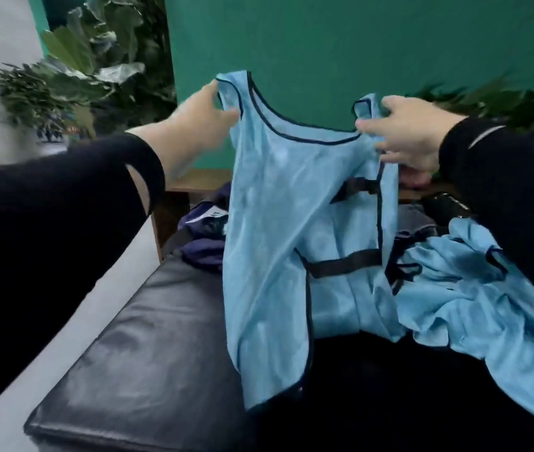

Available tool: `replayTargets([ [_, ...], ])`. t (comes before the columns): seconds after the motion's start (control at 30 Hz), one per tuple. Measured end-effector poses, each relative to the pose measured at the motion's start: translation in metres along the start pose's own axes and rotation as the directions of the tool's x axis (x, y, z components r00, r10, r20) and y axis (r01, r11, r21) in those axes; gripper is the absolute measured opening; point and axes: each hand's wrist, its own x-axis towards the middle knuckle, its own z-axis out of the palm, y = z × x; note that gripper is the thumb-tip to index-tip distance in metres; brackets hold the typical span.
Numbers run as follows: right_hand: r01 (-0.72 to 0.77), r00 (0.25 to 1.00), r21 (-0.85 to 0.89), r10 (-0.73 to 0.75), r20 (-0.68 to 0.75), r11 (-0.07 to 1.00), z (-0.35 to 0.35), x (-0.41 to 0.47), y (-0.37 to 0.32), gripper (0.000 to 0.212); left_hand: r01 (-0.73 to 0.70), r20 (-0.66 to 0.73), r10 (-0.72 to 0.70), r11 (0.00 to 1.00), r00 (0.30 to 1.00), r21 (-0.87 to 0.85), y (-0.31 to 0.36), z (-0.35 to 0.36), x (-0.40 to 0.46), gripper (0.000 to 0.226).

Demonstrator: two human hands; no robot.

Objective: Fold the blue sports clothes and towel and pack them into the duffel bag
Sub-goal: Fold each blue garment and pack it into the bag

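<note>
Light-blue mesh sports vest with dark piping (278, 203) hangs unfolded in the air, its shoulder straps pinched by the left hand (200, 125) and the right hand (412, 135), so folding looks barely begun. Below the right hand a second crumpled light-blue garment (474, 298) lies unfolded, and beneath the left hand sits a black padded leather bench (148, 347). A navy cloth item (203, 236) between the hands bears a white patch whose writing cannot be read; no bag can be identified for certain.

A vest (278, 203) hangs over the tabletop (148, 347); a second garment (474, 314) lies right, darker clothes (206, 236) behind, plants (96, 60) far left.
</note>
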Motion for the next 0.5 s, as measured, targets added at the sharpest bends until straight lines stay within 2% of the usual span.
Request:
replayTargets([
  [0.03,0.063,0.998,-0.157,-0.066,-0.014,0.986,0.013,-0.001,0.012,0.053,-0.028,-0.015,0.029,0.997,0.999,0.073,-0.013,0.018,-0.01,0.051],
  [0.07,0.128,0.99,-0.227,-0.139,-0.032,0.965,0.026,-0.007,0.027,0.048,-0.044,-0.022,0.046,0.994,0.999,0.098,-0.028,0.038,-0.022,0.042],
  [0.13,0.168,0.985,-0.188,-0.169,0.011,0.968,0.053,-0.031,0.066,0.023,-0.063,0.021,0.062,0.994,0.998,0.09,-0.06,0.078,-0.059,0.021],
  [0.17,0.161,0.987,-0.192,-0.155,0.044,0.968,0.065,-0.049,0.086,0.022,-0.054,0.05,0.05,0.995,0.998,0.081,-0.074,0.095,-0.082,0.015],
  [0.27,0.047,0.99,-0.268,-0.01,0.137,0.962,0.089,-0.098,0.144,0.037,0.039,0.124,-0.044,0.998,0.991,0.044,-0.11,0.128,-0.146,0.029],
  [0.33,0.042,0.987,-0.332,0.013,0.16,0.942,0.096,-0.124,0.174,0.038,0.06,0.226,-0.061,0.998,0.972,0.011,-0.128,0.136,-0.175,0.037],
  [0.43,0.097,0.973,-0.389,-0.006,0.229,0.916,0.096,-0.142,0.2,0.018,-0.155,0.443,0.052,0.968,0.895,0.199,-0.15,0.133,-0.185,0.078],
  [0.47,0.138,0.962,-0.441,-0.015,0.271,0.887,0.095,-0.145,0.202,0.014,-0.192,0.46,0.06,0.95,0.886,0.246,-0.154,0.129,-0.184,0.083],
  [0.5,0.194,0.953,-0.522,-0.032,0.302,0.831,0.094,-0.147,0.206,0.026,-0.198,0.449,0.068,0.948,0.891,0.248,-0.161,0.127,-0.184,0.077],
])
